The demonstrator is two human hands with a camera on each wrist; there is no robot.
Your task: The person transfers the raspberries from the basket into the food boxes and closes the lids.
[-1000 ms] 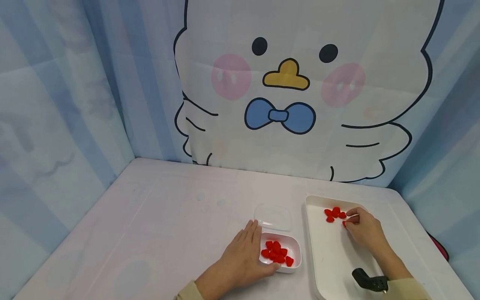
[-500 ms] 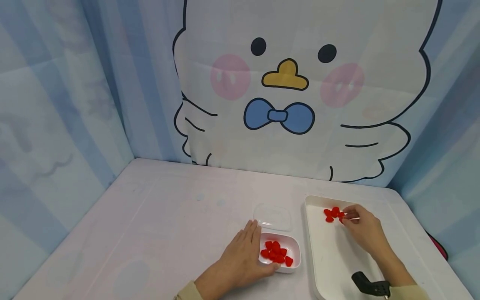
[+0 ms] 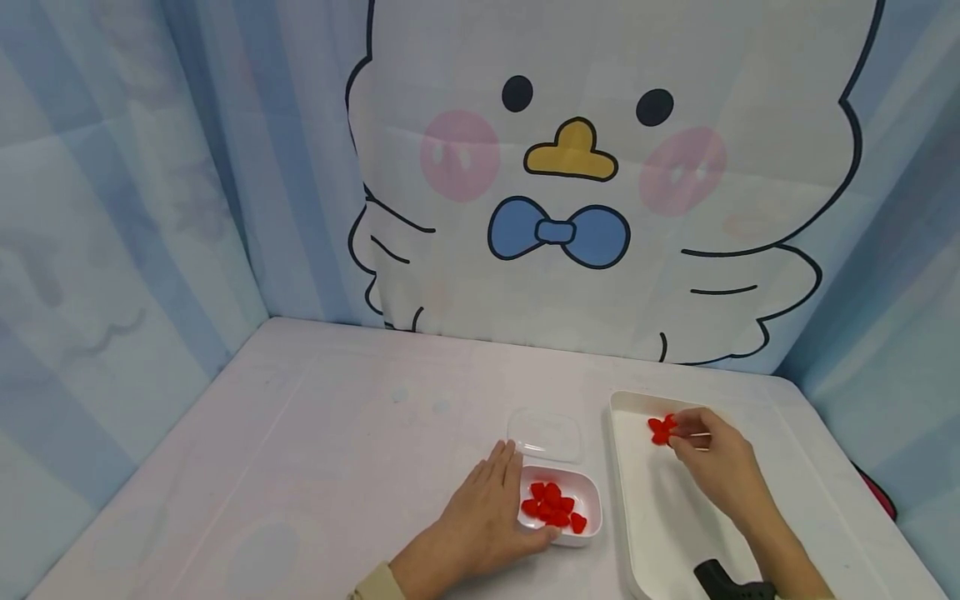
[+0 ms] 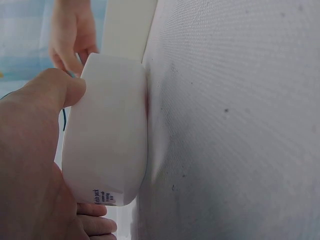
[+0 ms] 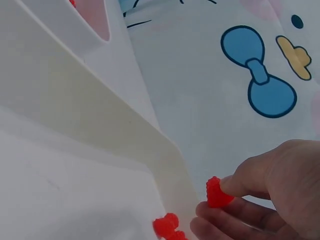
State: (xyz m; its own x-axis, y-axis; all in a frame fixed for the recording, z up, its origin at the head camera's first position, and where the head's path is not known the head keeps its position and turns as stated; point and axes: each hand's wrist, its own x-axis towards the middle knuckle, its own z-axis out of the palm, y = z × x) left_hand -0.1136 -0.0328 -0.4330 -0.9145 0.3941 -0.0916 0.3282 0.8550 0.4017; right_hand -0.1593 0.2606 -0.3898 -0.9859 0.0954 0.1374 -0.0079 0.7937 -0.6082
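Just left of your right hand (image 3: 716,462), loose red pieces (image 3: 660,429) lie clustered in the white tray (image 3: 651,525). Your right hand pinches a single red piece (image 5: 216,195) between thumb and fingers. Your left hand (image 3: 483,517) lies, fingers straight, along the small box (image 3: 579,540), which holds more red pieces (image 3: 549,504). Caution: a weak pinch could let the single red piece slip; fingers brushing the cluster could scatter it. Uneven pressure from your left hand could shift or tip the small box.

Two hands (image 3: 487,512) (image 3: 722,462), one tray (image 3: 652,533), one box (image 3: 576,540), one clear lid (image 3: 545,433), at least ten red pieces (image 3: 552,492)
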